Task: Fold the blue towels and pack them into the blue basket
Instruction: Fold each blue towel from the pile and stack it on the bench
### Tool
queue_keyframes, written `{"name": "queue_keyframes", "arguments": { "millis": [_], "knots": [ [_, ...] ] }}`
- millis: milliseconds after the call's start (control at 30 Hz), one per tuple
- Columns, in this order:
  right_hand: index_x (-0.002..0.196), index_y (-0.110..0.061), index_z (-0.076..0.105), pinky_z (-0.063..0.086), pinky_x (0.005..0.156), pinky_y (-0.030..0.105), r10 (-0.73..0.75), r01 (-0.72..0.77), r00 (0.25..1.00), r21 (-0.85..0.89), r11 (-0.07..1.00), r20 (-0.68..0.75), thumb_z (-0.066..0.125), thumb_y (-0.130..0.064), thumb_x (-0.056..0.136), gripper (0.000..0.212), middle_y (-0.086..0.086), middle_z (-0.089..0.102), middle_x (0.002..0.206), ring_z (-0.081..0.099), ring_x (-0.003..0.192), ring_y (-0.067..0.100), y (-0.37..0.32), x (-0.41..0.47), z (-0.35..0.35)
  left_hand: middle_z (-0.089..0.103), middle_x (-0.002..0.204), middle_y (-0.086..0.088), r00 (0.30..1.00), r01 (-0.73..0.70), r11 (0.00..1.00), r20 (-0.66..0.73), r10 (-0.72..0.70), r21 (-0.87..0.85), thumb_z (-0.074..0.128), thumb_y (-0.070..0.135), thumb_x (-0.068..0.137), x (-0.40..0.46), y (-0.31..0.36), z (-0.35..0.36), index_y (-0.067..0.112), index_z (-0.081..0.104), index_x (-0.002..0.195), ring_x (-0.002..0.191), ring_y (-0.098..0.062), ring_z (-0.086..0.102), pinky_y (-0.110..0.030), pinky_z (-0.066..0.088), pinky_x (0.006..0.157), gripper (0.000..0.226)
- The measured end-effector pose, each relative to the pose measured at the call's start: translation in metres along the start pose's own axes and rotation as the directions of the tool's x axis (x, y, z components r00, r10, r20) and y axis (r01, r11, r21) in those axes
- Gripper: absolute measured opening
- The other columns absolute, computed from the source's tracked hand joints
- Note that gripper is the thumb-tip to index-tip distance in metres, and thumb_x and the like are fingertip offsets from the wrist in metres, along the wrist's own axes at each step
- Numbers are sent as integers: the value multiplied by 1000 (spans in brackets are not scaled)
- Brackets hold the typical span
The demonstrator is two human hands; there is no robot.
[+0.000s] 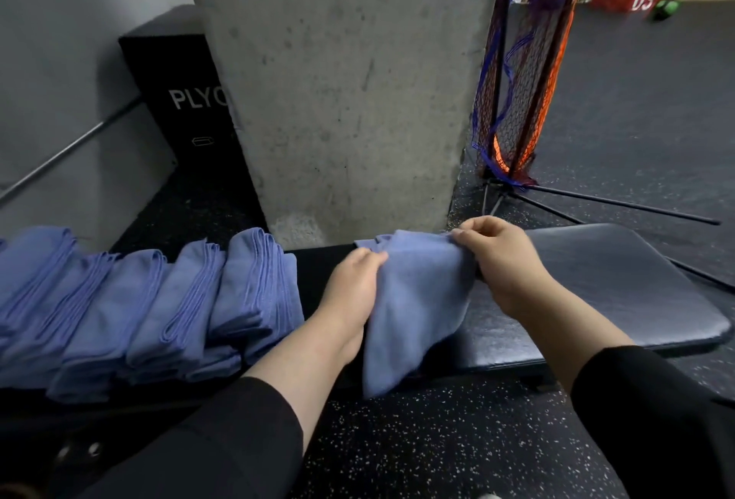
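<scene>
The right hand (499,260) pinched the top edge of a blue towel (413,307) between curled fingers and thumb; the left hand (352,287) gripped its left edge, fingers hidden behind the cloth. The towel hung over a dark padded bench (620,279). To the left, folded towels (159,307) lay in an overlapping row, cut off at the frame edge.

Folded towels (159,311) lie on the bench (616,283), left of the held towel (417,299), before the pillar (338,80).
</scene>
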State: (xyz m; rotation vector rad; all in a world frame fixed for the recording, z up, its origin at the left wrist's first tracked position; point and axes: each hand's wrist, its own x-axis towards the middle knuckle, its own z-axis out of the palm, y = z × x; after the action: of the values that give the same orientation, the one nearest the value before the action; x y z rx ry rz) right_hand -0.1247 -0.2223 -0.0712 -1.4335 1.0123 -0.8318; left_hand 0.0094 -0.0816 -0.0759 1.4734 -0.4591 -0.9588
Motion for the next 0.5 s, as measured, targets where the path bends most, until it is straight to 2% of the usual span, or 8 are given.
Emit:
{"name": "queue_keyframes", "arguments": {
  "millis": [100, 200, 267, 333, 433, 500],
  "knots": [
    [84, -13, 68, 39, 56, 25, -14, 14, 998, -9, 1000, -67, 73, -13, 87, 5, -1, 60, 70, 48, 63, 10, 2, 5, -12, 74, 102, -17, 997, 21, 992, -70, -30, -128, 54, 26, 95, 2, 8, -4, 5, 69, 103, 93, -25, 69, -43, 53, 91, 27],
    [82, -14, 71, 43, 67, 24, -10, 8, 998, -25, 1000, -67, 74, -16, 87, 6, -3, 65, 74, 54, 68, 8, 7, 7, -15, 75, 106, -14, 996, 90, 983, -7, -93, -159, 52, 24, 101, 2, 7, -6, 6, 71, 111, 101, -26, 72, -41, 53, 95, 28],
    [80, -15, 71, 44, 69, 24, 3, -5, 997, -23, 1000, -79, 74, -16, 87, 8, -4, 66, 73, 55, 69, 8, 9, 8, -17, 75, 105, -14, 991, 131, 975, -8, -135, -182, 53, 20, 100, 1, 7, -7, 7, 71, 109, 95, -24, 71, -40, 54, 91, 24],
    [81, -16, 71, 44, 69, 24, 8, -12, 994, -29, 1000, -105, 74, -17, 87, 7, -4, 67, 74, 55, 70, 8, 9, 9, -21, 72, 97, -13, 994, 96, 978, -31, -104, -186, 53, 11, 99, 2, 5, -9, 8, 70, 103, 86, -21, 68, -37, 54, 84, 17],
    [82, -16, 71, 44, 69, 24, -4, 1, 986, -17, 1000, -168, 73, -17, 88, 7, -2, 67, 77, 54, 73, 9, 10, 14, -30, 67, 82, -8, 998, -12, 962, -70, -7, -273, 49, 1, 99, 2, 14, -8, 11, 66, 97, 73, -16, 62, -29, 52, 70, 20],
    [83, -16, 71, 44, 69, 25, -29, 19, 977, -46, 999, -211, 72, -18, 89, 6, -1, 67, 79, 55, 75, 11, 12, 16, -37, 68, 88, -7, 988, -90, 970, -144, 59, -225, 50, 4, 100, 5, 18, -12, 15, 69, 99, 82, -16, 63, -31, 52, 75, 23]
  ]
}}
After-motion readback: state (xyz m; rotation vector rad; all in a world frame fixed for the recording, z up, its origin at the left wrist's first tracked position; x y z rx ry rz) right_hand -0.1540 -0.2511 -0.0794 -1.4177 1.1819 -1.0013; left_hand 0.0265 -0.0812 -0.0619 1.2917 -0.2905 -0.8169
